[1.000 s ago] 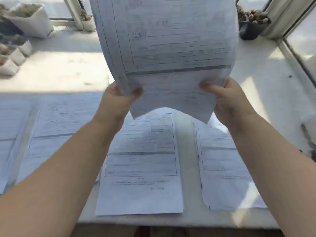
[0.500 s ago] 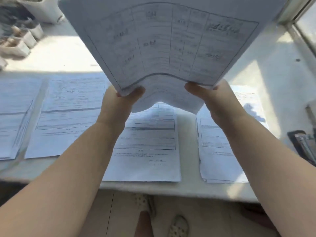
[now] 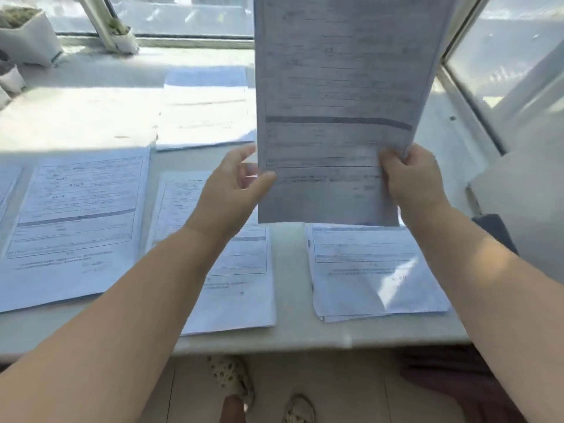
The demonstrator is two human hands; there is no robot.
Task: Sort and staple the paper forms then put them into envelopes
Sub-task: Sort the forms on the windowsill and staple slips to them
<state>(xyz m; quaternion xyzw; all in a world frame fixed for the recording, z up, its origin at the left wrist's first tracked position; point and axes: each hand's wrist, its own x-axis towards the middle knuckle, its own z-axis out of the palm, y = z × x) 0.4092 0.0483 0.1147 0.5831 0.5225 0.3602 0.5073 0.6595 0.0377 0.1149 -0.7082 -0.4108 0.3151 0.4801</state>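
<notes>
Paper forms (image 3: 338, 87) upright above right grip (image 3: 409, 181)

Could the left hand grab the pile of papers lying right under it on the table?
Probably yes. The left hand hangs above the middle pile of white printed forms, thumb just touching the upright held sheets that the right hand grips. Nothing lies between it and the pile.

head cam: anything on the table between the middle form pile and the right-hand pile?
Nothing. In the head view a bare strip of white tabletop separates the middle pile of printed paper forms from the right-hand pile of printed forms.
</notes>
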